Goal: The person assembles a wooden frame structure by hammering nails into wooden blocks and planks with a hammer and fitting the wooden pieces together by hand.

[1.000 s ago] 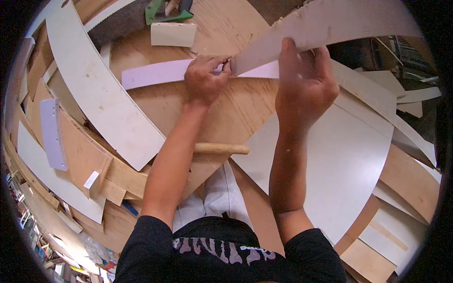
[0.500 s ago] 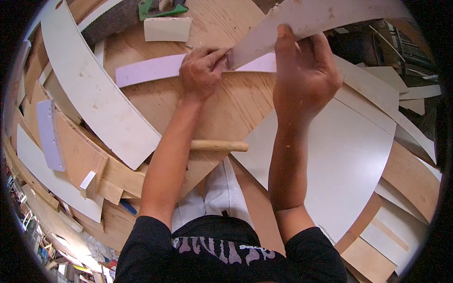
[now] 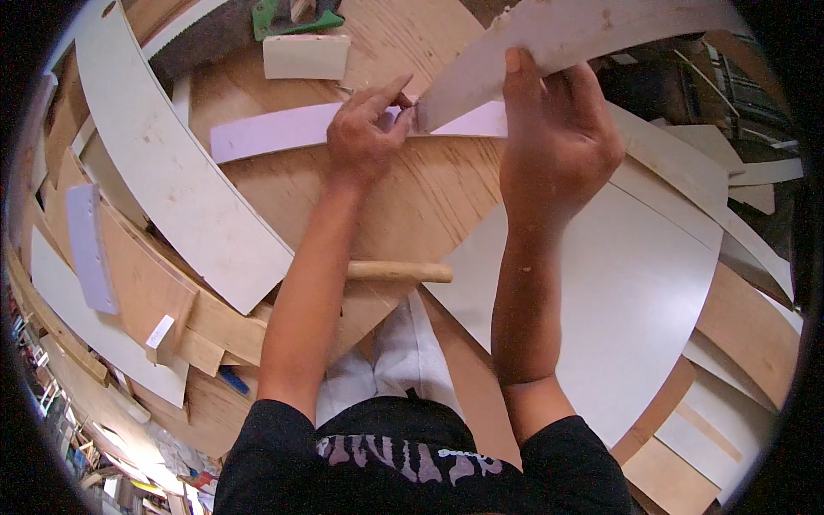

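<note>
"Where's the raised strip [image 3: 592, 33]?"
"Slanting over the lilac strip [image 3: 273, 133], my right fingers [image 3: 519, 77] gripping it."
"Left hand [image 3: 362, 142]?"
"Over the lilac strip; I can't tell if it grips."

Visible wood grain is shown by the plywood sheet [image 3: 412, 189]; its surface appears matt. A smooth, glossy white face is presented by the large panel [image 3: 618, 300]. Brown specks are borne by the pale curved strip [image 3: 163, 163]. The shirt [image 3: 412, 463] is made of black cloth.
</note>
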`<act>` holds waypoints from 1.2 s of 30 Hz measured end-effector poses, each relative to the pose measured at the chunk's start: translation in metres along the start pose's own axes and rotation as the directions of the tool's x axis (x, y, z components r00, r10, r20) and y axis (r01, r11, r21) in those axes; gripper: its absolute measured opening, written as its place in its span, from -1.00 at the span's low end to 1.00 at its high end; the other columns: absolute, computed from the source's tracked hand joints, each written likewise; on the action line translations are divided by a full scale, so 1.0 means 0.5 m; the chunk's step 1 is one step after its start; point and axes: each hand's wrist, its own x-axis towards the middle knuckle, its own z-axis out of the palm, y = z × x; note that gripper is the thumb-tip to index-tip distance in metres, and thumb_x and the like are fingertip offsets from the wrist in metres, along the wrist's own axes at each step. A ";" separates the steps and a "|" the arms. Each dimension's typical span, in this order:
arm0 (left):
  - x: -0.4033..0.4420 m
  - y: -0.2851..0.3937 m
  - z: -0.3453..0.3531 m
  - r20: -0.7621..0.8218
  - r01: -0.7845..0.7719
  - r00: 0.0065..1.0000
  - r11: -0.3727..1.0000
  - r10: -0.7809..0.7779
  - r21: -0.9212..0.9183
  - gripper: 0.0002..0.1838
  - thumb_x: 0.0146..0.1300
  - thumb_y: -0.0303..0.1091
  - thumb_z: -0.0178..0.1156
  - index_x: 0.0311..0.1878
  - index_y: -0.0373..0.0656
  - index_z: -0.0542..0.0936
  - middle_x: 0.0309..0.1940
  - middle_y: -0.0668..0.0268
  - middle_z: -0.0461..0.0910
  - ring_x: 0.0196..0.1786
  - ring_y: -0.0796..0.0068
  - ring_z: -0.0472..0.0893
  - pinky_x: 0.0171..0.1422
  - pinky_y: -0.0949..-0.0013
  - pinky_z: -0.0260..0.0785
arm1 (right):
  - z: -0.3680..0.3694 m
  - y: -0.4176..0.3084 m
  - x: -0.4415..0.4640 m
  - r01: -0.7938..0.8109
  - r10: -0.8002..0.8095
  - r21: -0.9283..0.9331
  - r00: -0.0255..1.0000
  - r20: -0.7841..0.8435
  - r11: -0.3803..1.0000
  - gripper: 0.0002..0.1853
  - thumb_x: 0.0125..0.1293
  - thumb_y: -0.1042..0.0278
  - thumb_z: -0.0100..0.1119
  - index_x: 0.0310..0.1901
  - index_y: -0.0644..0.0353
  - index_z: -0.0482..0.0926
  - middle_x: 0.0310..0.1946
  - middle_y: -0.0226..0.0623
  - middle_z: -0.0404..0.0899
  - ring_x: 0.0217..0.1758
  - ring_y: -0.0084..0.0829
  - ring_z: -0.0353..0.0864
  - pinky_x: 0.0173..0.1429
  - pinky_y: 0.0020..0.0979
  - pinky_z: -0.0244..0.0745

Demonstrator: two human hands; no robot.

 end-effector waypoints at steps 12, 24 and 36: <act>0.002 0.005 0.002 -0.028 -0.084 0.996 0.995 0.085 0.050 -0.66 0.04 -0.42 0.39 -0.06 0.07 0.78 -0.26 0.45 0.76 -0.21 0.40 0.69 -0.05 0.29 0.56 | 0.003 0.008 0.000 -0.036 0.039 0.166 0.999 -0.010 0.986 -0.67 0.32 0.50 0.44 0.06 0.48 0.68 -0.10 -0.21 0.78 -0.06 -0.59 0.68 0.03 -0.55 0.59; -0.001 0.014 -0.002 -0.001 0.014 1.000 0.998 -0.014 0.067 -0.82 0.07 -0.35 0.44 -0.21 0.01 0.79 -0.28 0.40 0.75 -0.24 0.38 0.70 -0.07 0.28 0.55 | -0.001 0.010 0.002 0.008 -0.008 0.070 1.000 0.004 0.998 -0.66 0.32 0.48 0.45 0.06 0.47 0.68 -0.11 -0.17 0.79 -0.06 -0.55 0.71 0.03 -0.55 0.60; 0.001 0.009 0.011 -0.043 -0.045 0.998 0.990 0.051 0.131 -0.80 0.06 -0.30 0.47 -0.20 0.03 0.74 -0.36 0.43 0.74 -0.32 0.38 0.67 -0.07 0.24 0.51 | 0.000 0.009 0.001 0.039 -0.039 0.010 0.999 0.004 0.999 -0.71 0.32 0.47 0.45 0.01 0.43 0.71 -0.16 -0.23 0.79 -0.11 -0.59 0.70 0.01 -0.55 0.58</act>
